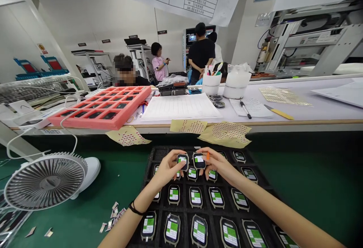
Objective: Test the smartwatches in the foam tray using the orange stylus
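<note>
My left hand [173,165] holds a square watch body [182,161] between thumb and fingers, its screen lit green and white. Close beside it, my right hand [213,161] grips a second watch body [199,160], also lit; a small orange piece [208,156] shows at its fingers. Both watches are raised over a black foam tray [183,217]. Rows of similar lit watches, such as one in the front row [199,230], lie in its compartments. My fingertips behind the held watches are partly hidden.
A white fan [51,182] stands left on the green mat [113,180], near small loose strips [115,214]. On the shelf beyond are a pink foam tray [117,121], paper sheets [181,106], white tubs [211,84] and a yellow cutter [280,113]. Several people are in the background.
</note>
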{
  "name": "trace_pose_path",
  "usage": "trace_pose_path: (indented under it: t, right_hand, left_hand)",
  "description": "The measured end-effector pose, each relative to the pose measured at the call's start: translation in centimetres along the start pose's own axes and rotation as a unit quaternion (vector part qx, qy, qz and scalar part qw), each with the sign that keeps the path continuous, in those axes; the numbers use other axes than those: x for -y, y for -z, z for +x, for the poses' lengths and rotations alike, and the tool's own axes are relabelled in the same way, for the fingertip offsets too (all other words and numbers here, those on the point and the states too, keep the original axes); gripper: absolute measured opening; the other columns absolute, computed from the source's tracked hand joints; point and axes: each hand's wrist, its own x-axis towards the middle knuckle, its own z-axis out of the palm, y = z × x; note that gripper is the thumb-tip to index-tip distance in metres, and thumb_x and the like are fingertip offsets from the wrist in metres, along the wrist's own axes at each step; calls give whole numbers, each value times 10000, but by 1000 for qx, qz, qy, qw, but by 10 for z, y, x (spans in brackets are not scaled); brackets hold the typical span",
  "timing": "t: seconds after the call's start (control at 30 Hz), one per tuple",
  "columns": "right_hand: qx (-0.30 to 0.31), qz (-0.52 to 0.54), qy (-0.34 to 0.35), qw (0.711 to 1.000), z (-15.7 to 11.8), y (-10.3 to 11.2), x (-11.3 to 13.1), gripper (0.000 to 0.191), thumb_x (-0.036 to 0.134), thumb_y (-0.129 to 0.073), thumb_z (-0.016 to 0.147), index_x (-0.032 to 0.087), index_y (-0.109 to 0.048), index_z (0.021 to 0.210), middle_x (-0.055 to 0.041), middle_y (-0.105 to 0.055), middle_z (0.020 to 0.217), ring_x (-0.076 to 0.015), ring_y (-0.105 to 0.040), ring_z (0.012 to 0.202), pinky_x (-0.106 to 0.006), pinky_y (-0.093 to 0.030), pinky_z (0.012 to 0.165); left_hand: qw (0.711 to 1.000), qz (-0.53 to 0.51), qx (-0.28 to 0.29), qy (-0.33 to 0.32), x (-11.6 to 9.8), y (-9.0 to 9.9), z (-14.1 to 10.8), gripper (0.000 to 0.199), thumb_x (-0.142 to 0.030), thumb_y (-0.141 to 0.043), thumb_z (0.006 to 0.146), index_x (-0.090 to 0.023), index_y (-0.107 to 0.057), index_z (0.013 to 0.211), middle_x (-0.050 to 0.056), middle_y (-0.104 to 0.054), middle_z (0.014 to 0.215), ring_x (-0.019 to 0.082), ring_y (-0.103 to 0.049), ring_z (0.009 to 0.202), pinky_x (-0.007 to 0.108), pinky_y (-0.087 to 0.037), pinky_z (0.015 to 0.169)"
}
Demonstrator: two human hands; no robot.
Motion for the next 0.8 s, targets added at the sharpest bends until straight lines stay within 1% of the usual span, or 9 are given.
trace_pose_path:
  t: [0.07, 0.13, 0.23, 0.3, 0.43, 0.63, 0.73, 0.8]
  right_hand:
    - [1, 0, 0, 1000, -1, -2, 2, 354, 437, -672, 779, 211, -567, 1032, -21, -575, 884, -186, -691, 609, -254, -526, 424]
    - [1, -3, -1, 1000, -1, -3, 2, 365, 423, -685, 766, 212, -562, 1037, -23, -567, 893, -187, -689, 613, -250, -521, 416]
    - [-3, -15, 1, 1000, -1, -3, 1, 360, 413, -689, 767, 212, -556, 1035, -16, -570, 870, -175, -679, 605, -240, -516, 411]
    - [-6, -15, 3, 1000, -2, -2, 0, 357, 417, -689, 767, 214, -557, 1030, -9, -574, 849, -170, -675, 598, -235, -515, 408]
    - [-6, -4, 2, 1000, -2, -1, -1, 364, 431, -683, 770, 214, -559, 1036, 3, -580, 801, -169, -677, 579, -228, -508, 403]
    - [-16, -20, 2, 1000, -3, -1, -2, 371, 437, -693, 762, 207, -554, 1019, 16, -592, 724, -154, -654, 521, -220, -492, 387]
    - [-16, -11, 6, 1000, -4, -1, -2, 358, 421, -697, 764, 202, -553, 1008, 13, -596, 729, -147, -648, 512, -209, -484, 374]
    - [-1, 7, 3, 1000, -5, -1, -1, 356, 405, -693, 773, 203, -550, 1028, 3, -605, 753, -153, -657, 534, -209, -492, 379]
  left_hand:
    - [1000, 4, -4, -1, 0, 0, 0, 421, -448, -644, 777, -166, -533, 1069, 52, -596, 950, 60, -555, 492, 132, -343, 327]
    - [1000, -3, -3, 7, -1, 1, 0, 421, -465, -610, 801, -172, -536, 1094, 50, -598, 941, 69, -568, 501, 135, -360, 332]
    - [1000, -19, 0, 22, -3, 1, -1, 433, -492, -559, 827, -181, -538, 1129, 58, -607, 943, 100, -604, 539, 144, -383, 338]
    - [1000, -20, 3, 21, -3, 0, -1, 425, -486, -557, 831, -187, -539, 1133, 61, -607, 956, 110, -617, 560, 145, -387, 341]
    - [1000, -4, 6, 5, -2, -1, -2, 402, -468, -582, 824, -202, -542, 1123, 53, -599, 974, 85, -595, 527, 142, -379, 342]
    - [999, -11, -11, 28, -5, -2, -4, 405, -487, -537, 842, -196, -562, 1122, 25, -586, 825, 119, -615, 557, 149, -380, 343]
    - [999, -14, -3, 30, -6, -2, -4, 398, -467, -557, 835, -199, -560, 1129, 35, -591, 874, 115, -616, 566, 147, -384, 348]
    - [999, -33, 16, 26, -6, -1, -4, 408, -444, -595, 819, -200, -548, 1142, 54, -593, 944, 115, -617, 588, 145, -394, 354]
